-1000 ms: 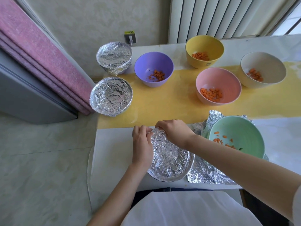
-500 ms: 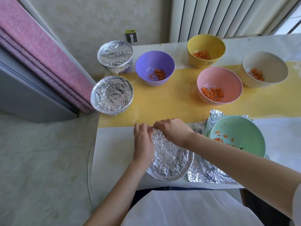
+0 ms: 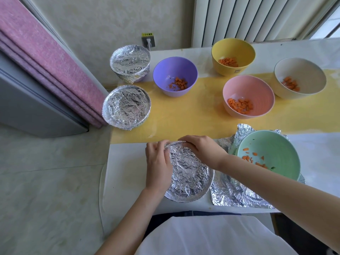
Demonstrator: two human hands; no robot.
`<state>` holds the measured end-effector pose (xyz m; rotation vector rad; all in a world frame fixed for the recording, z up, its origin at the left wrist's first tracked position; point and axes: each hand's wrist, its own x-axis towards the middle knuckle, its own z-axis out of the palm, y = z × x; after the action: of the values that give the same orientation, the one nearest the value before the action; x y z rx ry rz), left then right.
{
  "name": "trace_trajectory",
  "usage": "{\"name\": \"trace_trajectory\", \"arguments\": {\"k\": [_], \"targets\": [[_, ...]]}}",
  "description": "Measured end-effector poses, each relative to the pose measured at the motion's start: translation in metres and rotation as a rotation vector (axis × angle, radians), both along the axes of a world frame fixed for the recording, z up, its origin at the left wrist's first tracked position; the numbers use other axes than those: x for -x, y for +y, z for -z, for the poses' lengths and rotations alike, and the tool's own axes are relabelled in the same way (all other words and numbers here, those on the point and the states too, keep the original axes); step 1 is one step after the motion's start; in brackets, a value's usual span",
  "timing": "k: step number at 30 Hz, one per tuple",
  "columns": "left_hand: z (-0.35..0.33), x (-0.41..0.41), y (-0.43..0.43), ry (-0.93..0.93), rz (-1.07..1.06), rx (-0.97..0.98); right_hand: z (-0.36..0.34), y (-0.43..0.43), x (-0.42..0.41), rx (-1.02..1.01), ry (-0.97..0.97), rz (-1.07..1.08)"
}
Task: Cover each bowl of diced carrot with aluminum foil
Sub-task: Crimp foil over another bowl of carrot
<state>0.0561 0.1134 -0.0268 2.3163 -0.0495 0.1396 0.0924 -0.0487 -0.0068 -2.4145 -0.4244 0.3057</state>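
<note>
Three bowls already wear crinkled silver foil, and five stand uncovered. Both my hands are on the nearest covered bowl (image 3: 189, 179), which sits at the near edge of the white table (image 3: 125, 172), right in front of me. My left hand (image 3: 158, 166) lies along its left side with the fingers curled over the far-left rim. My right hand (image 3: 202, 150) reaches across, fingers bent down and pinching the foil fold against the far rim. The fingertips of the two hands almost meet there. The foil top is shallowly dished and full of fine creases.

Two more covered bowls stand at the table's left end, the front covered bowl (image 3: 127, 107) and the back covered bowl (image 3: 130, 63). Each has a wrinkled flat top and a crumpled skirt under the rim.

All five open bowls are round, smooth and matte: the purple bowl (image 3: 174, 70), yellow bowl (image 3: 233, 50), pink bowl (image 3: 248, 87), cream bowl (image 3: 301, 74) and green bowl (image 3: 272, 150). Each holds a small scatter of orange carrot dice (image 3: 239, 105). The green one stands on one loose foil sheet (image 3: 235, 196), just right of my bowl, and the sheet's crumpled edges rise behind it. One yellow runner (image 3: 184, 116) crosses the tabletop.
</note>
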Motion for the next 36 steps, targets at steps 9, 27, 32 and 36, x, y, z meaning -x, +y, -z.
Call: {"name": "trace_trajectory", "arguments": {"k": [9, 27, 32, 36], "targets": [[0.001, -0.003, -0.001, -0.085, 0.017, 0.023, -0.008, 0.002, 0.002, -0.041, 0.033, -0.03], [0.004, 0.001, 0.004, -0.249, 0.093, 0.027, -0.022, 0.009, 0.004, -0.091, 0.031, -0.003], [0.005, 0.0, 0.004, -0.27, 0.1, 0.03, -0.02, 0.009, 0.009, -0.028, -0.09, -0.063], [0.004, -0.001, 0.004, -0.242, 0.082, 0.072, -0.022, 0.008, 0.013, -0.012, -0.087, -0.104]]}}
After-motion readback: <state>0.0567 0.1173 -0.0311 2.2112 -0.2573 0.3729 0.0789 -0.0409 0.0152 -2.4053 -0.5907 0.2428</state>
